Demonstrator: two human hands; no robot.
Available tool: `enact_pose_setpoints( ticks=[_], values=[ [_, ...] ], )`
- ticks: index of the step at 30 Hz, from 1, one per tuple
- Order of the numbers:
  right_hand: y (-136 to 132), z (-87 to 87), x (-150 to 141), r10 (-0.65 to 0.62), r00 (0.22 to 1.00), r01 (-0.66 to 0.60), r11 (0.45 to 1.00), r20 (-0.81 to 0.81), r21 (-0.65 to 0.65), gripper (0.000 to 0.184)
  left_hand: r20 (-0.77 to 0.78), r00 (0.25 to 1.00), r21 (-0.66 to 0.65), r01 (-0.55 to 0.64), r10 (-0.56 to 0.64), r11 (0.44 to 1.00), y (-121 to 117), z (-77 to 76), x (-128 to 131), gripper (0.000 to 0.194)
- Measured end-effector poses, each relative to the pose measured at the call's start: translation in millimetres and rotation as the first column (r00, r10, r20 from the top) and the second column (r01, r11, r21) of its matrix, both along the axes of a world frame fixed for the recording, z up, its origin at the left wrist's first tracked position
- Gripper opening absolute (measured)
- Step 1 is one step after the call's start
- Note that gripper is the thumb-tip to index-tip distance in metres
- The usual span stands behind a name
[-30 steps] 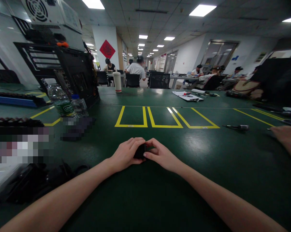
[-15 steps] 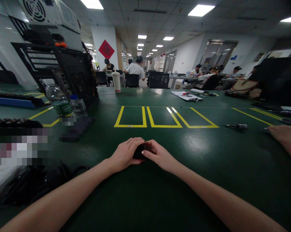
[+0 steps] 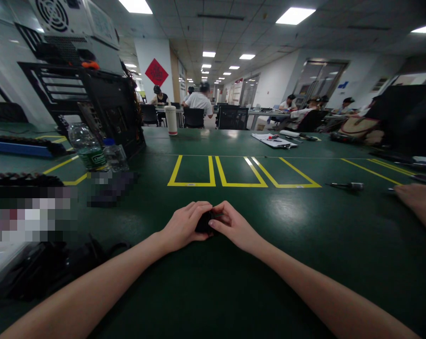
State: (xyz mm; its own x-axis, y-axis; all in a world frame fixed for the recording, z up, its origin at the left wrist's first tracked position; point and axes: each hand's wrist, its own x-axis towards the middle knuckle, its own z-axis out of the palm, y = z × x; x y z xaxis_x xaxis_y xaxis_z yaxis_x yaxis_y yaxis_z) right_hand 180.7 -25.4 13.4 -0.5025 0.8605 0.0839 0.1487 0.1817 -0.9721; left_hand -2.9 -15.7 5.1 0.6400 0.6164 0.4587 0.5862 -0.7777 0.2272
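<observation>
Just above the green tabletop, a small black object [image 3: 203, 222] sits between my two hands; its kind is too dark and too covered to make out. My left hand [image 3: 185, 222] wraps it from the left, fingers over the top and thumb underneath. From the right, my right hand [image 3: 233, 226] pinches at its edge, thumb in front and fingertips behind. The fingers hide much of the object. Beyond the hands, several yellow tape outlines [image 3: 192, 184] mark the table.
Bottles [image 3: 86, 146] and computer cases [image 3: 107, 108] stand at the left, near dark cables [image 3: 86, 256]. At right lie a screwdriver [image 3: 352, 186] and another person's hand [image 3: 416, 202]. Farther back are a white tumbler [image 3: 171, 120] and a clipboard [image 3: 274, 140].
The fingers of my right hand have shifted slightly on the black object. My left hand keeps its hold, almost unmoved.
</observation>
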Motion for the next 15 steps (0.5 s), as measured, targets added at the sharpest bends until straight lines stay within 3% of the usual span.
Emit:
enact_pose_setpoints(
  ticks=[5,10,15],
  values=[
    [-0.3,1.3,3.0,0.036,0.997,-0.031,0.998,0.074,-0.058,0.029,0.003,1.000,-0.001,-0.003,0.003,1.000,0.5,-0.3,-0.5,0.059],
    [-1.1,3.1,4.7,0.101,0.994,-0.104,0.991,-0.037,-0.086,0.034,0.003,1.000,-0.005,0.003,-0.003,1.000,0.1,0.5,-0.5,0.060],
    [-0.5,0.8,1.6,0.030,1.000,-0.030,0.998,-0.009,-0.056,0.022,0.008,1.000,-0.009,0.004,-0.004,1.000,-0.2,0.8,0.2,0.057]
  ],
)
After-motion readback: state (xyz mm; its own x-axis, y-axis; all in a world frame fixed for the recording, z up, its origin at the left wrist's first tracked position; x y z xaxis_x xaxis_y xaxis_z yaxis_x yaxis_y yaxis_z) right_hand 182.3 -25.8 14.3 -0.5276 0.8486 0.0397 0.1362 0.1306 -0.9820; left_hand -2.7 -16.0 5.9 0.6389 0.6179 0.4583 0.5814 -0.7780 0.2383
